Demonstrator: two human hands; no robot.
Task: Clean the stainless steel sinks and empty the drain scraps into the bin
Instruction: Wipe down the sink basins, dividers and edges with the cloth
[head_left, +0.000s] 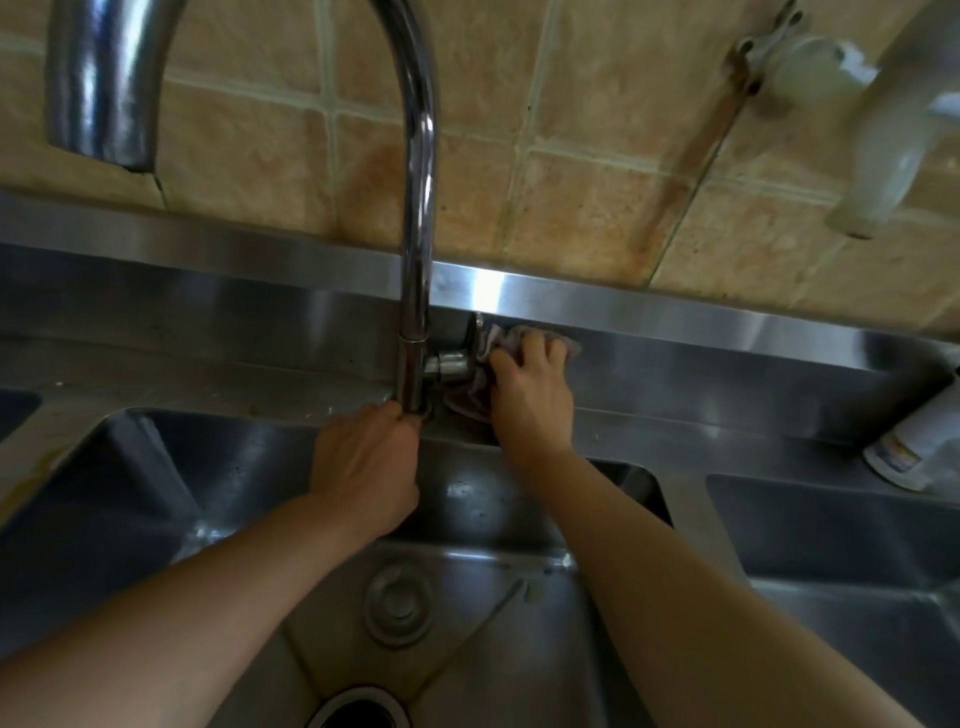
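1. Head view: left hand (366, 467) grips faucet (415, 332) base at sink (218, 499) rear rim.
2. Right hand (530, 395) presses crumpled cloth (491, 340) against rear ledge, beside faucet.

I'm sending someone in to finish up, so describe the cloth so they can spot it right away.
Follow the tall chrome faucet down to its base on the steel ledge behind the sink basin. Just right of the faucet's handle, the right hand presses a crumpled greyish-pink cloth against the ledge; it is the only soft thing among bare metal.

Cloth (498, 364) half hidden behind right hand (530, 400)
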